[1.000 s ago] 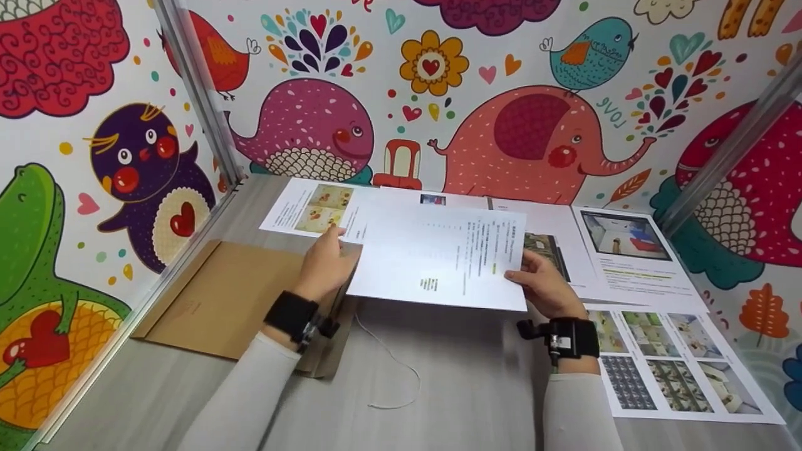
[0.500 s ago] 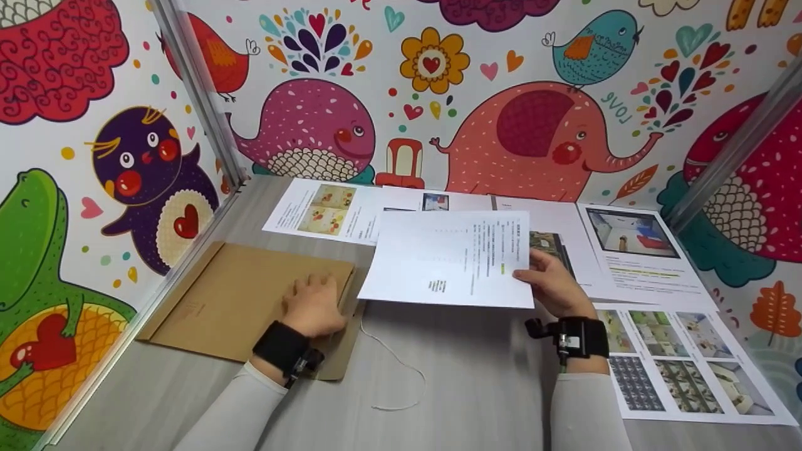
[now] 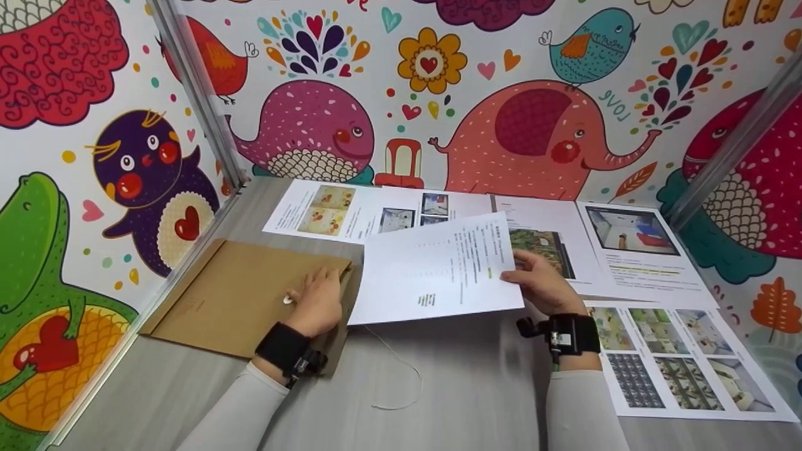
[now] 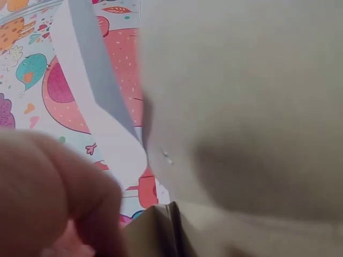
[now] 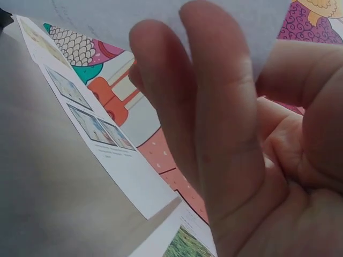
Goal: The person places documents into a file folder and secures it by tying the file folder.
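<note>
In the head view, my right hand (image 3: 546, 282) pinches the right edge of white printed sheets (image 3: 432, 269), thumb on top and fingers beneath. The sheets are held above the table, and their left edge is beside the right side of a brown kraft envelope (image 3: 244, 294). My left hand (image 3: 318, 304) lies over that side of the envelope, curled at its edge; a small white button shows beside the fingers. In the left wrist view, the brown paper (image 4: 246, 107) stands lifted close to the camera, with a curled white sheet edge (image 4: 110, 118) beside it.
A thin white string (image 3: 416, 376) trails over the grey table. Several printed pages lie along the back, including a photo page (image 3: 633, 250) at the right. Another page of pictures (image 3: 689, 360) lies at the front right. Patterned panels border the back and sides.
My left hand has let go of the sheets, moved down to the envelope and curled at its edge. The sheets have turned and shifted left, bringing their left edge up to the envelope.
</note>
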Available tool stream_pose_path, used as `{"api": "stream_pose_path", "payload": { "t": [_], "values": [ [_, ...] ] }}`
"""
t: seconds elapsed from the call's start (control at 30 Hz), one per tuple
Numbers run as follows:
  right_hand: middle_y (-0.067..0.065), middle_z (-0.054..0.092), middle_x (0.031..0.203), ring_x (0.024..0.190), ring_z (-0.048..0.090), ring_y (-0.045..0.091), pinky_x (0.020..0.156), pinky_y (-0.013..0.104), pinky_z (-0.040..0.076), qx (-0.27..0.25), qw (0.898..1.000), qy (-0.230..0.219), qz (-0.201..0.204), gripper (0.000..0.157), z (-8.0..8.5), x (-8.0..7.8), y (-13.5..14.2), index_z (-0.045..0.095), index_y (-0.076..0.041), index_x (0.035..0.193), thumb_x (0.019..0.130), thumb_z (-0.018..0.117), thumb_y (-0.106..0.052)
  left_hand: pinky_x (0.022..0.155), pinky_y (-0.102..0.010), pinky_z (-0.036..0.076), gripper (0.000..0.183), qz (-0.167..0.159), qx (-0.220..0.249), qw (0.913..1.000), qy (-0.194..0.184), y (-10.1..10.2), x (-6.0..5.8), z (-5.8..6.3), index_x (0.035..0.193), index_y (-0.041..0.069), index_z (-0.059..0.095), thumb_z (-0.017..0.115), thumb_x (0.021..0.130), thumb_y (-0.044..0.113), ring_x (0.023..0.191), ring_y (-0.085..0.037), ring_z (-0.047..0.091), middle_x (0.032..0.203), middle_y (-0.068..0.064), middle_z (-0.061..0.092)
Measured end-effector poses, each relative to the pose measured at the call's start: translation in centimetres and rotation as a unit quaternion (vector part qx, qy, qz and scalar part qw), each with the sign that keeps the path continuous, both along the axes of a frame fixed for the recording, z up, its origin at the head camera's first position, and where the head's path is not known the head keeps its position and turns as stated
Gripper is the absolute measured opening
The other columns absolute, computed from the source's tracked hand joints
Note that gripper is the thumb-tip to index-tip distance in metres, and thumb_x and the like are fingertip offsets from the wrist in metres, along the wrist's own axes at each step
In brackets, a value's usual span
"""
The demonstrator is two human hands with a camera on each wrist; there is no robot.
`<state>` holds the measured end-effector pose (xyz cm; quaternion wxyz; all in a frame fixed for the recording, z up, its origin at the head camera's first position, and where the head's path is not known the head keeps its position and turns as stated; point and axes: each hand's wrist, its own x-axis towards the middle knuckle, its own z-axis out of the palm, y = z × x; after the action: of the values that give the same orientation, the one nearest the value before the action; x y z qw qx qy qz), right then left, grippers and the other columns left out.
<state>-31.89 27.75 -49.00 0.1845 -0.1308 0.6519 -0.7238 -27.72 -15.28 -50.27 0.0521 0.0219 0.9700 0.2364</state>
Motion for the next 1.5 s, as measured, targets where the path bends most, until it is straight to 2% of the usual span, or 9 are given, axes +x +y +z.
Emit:
{"api": "stream_pose_path", "payload": {
  "t": [0.3,0.47,0.6,0.67,0.87,1.1,1.37,1.5],
  "values": [
    [0.004,0.077,0.122,0.106,0.078,0.020,0.083,0.034,0.065,-0.013,0.999,-0.005,0.052,0.057,0.1,-0.1,-0.5,0.043,0.006,0.153,0.099,0.059,0.010,0.113,-0.090,0.013,0.057,0.042,0.008,0.9987,0.028,0.1,-0.6,1.6,0.158,-0.009,0.041,0.045,0.100,-0.008,0.157,-0.056,0.025,0.168,-0.032,0.034],
    [0.003,0.077,0.121,0.104,0.078,0.019,0.084,0.032,0.065,-0.003,0.998,-0.008,0.054,0.056,0.1,-0.1,-0.6,0.044,0.007,0.153,0.099,0.059,0.010,0.111,-0.091,0.016,0.053,0.048,0.003,0.9976,0.050,0.9,-0.9,2.8,0.154,-0.009,0.045,0.045,0.101,-0.006,0.156,-0.053,0.032,0.165,-0.032,0.039],
    [0.002,0.077,0.120,0.104,0.078,0.018,0.084,0.032,0.065,0.002,0.998,-0.011,0.064,0.048,0.5,0.0,-0.5,0.050,0.006,0.146,0.099,0.058,0.010,0.107,-0.094,0.017,0.049,0.051,0.004,0.9963,0.069,1.8,-1.2,3.1,0.149,-0.010,0.049,0.044,0.101,-0.007,0.154,-0.052,0.036,0.163,-0.031,0.042],
    [0.002,0.078,0.119,0.103,0.078,0.017,0.084,0.032,0.065,0.003,0.998,-0.012,0.066,0.047,1.0,0.2,-0.6,0.051,0.007,0.145,0.099,0.058,0.010,0.108,-0.094,0.016,0.050,0.052,0.005,0.9965,0.065,2.2,-1.4,3.1,0.151,-0.009,0.047,0.044,0.101,-0.007,0.155,-0.053,0.034,0.164,-0.030,0.041],
    [0.003,0.077,0.120,0.104,0.077,0.017,0.084,0.032,0.065,0.020,0.999,-0.003,0.042,0.053,2.6,0.6,-1.6,0.044,0.013,0.149,0.099,0.059,0.009,0.108,-0.094,0.015,0.051,0.052,0.008,0.9966,0.063,3.0,-1.9,3.3,0.152,-0.009,0.046,0.045,0.101,-0.009,0.155,-0.053,0.033,0.165,-0.029,0.041],
    [0.005,0.076,0.120,0.103,0.077,0.018,0.084,0.034,0.065,0.044,0.999,-0.006,-0.014,0.061,3.4,1.0,-3.2,0.039,0.011,0.154,0.099,0.062,0.006,0.110,-0.091,0.018,0.050,0.053,0.020,0.9957,0.073,2.6,-2.0,4.2,0.153,-0.009,0.047,0.048,0.103,-0.007,0.154,-0.049,0.037,0.161,-0.027,0.046],
    [0.003,0.077,0.118,0.101,0.078,0.018,0.082,0.034,0.066,0.040,0.999,-0.014,-0.002,0.062,3.1,1.0,-5.2,0.037,0.007,0.156,0.099,0.060,0.006,0.110,-0.091,0.020,0.053,0.058,0.028,0.9944,0.083,2.2,-1.6,4.8,0.154,-0.010,0.046,0.045,0.101,-0.009,0.154,-0.051,0.037,0.164,-0.028,0.043],
    [0.005,0.076,0.120,0.102,0.078,0.018,0.082,0.035,0.066,0.043,0.999,-0.016,0.009,0.063,3.0,1.1,-6.7,0.038,0.005,0.157,0.098,0.060,0.007,0.113,-0.084,0.029,0.051,0.048,0.034,0.9927,0.106,2.3,-1.6,4.6,0.152,-0.011,0.047,0.045,0.101,-0.009,0.148,-0.053,0.044,0.159,-0.030,0.047]
  ]
}}
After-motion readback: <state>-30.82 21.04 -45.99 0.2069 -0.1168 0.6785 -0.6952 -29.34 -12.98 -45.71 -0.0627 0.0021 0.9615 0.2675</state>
